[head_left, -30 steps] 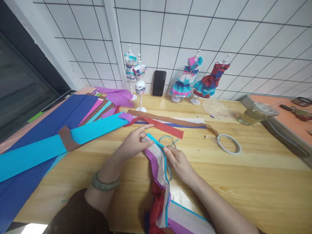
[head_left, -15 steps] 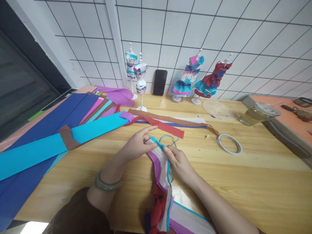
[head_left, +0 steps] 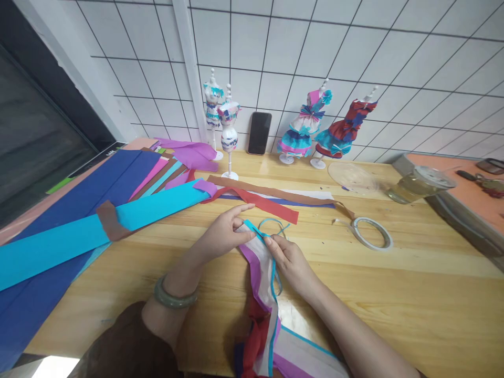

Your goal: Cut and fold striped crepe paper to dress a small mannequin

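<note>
A long strip (head_left: 262,278) of white, purple and blue-edged paper runs from my fingers down to the bottom edge, beside a crumpled red and dark blue part (head_left: 254,341). My left hand (head_left: 226,231) pinches its upper end between thumb and fingers, with the index finger stretched out. Thumb and fingers of my right hand (head_left: 287,260) are closed on the blue edge just to the right. A thin blue strip (head_left: 271,220) loops behind my fingertips. What lies under my fingertips is hidden.
Red (head_left: 275,207) and brown (head_left: 271,190) strips lie beyond my hands. Blue sheets (head_left: 39,236) cover the left. Small dress forms (head_left: 229,131), a phone (head_left: 259,133) and dressed forms (head_left: 295,139) stand at the wall. A tape roll (head_left: 371,233) and a cup (head_left: 419,184) are right.
</note>
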### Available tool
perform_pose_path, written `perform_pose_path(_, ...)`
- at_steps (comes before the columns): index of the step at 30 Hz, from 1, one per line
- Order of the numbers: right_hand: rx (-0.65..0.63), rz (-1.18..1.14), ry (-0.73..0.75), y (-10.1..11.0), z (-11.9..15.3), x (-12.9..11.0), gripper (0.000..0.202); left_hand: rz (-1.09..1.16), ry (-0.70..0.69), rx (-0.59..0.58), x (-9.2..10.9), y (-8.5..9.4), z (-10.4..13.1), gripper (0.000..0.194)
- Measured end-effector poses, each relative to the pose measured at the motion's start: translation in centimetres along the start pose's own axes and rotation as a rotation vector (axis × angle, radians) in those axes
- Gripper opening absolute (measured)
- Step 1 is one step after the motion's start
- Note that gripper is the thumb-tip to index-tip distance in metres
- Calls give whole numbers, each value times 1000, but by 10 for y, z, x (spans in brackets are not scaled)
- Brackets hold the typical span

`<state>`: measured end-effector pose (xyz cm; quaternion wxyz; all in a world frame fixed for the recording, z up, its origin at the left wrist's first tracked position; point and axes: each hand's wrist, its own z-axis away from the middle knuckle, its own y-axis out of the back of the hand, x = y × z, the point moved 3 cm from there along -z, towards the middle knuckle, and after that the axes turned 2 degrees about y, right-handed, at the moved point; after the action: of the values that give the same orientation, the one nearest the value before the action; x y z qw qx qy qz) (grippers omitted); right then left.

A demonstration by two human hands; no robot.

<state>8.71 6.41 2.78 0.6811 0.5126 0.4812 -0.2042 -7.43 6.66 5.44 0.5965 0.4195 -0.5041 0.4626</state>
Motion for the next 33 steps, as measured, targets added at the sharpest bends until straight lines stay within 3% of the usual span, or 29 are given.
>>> perform_pose_path(18,-12,17,-12,0,0,-3,38,16,2,-39,-2,-2,-1,63)
perform_pose_path(33,22,-4,-16,-1,-1,3,38,40,-49,2,-1,1,-2,59)
